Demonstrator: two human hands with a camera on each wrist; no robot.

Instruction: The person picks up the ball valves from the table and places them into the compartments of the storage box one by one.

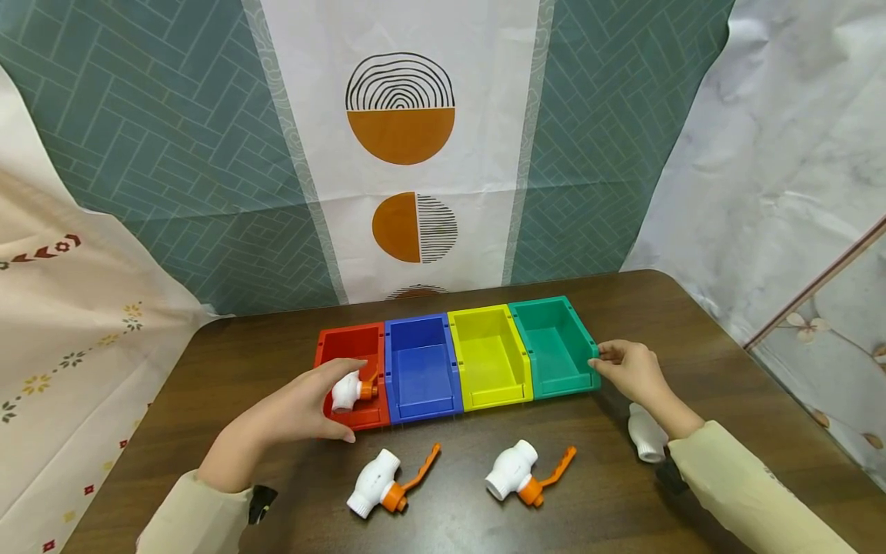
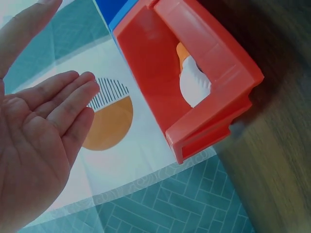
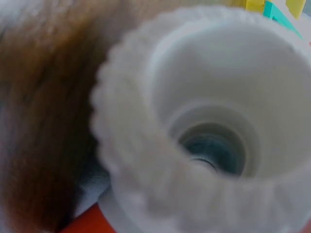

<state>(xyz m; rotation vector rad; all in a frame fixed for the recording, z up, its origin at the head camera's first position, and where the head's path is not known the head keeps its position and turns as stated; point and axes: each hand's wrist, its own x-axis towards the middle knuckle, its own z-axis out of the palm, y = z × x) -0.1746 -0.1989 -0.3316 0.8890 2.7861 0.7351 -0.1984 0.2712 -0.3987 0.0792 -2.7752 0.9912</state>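
My left hand (image 1: pixel 304 404) reaches over the red bin (image 1: pixel 335 338), its fingers spread and thumb apart. A white ball valve (image 1: pixel 345 392) with an orange handle lies inside that bin. In the left wrist view my left palm and straight fingers (image 2: pixel 63 107) hold nothing, and the valve (image 2: pixel 194 87) rests in the bin away from them. My right hand (image 1: pixel 631 369) pinches the front right rim of the green bin (image 1: pixel 554 346). Under my right wrist lies another white valve (image 1: pixel 647 435), partly covered by the sleeve; its ribbed open end (image 3: pixel 131 145) fills the right wrist view.
Between the red and green bins stand a blue bin (image 1: pixel 421 369) and a yellow bin (image 1: pixel 487 354), all joined in a row. Two more white valves with orange handles, one left (image 1: pixel 374 481) and one right (image 1: pixel 512 468), lie on the brown table (image 1: pixel 443 531) in front.
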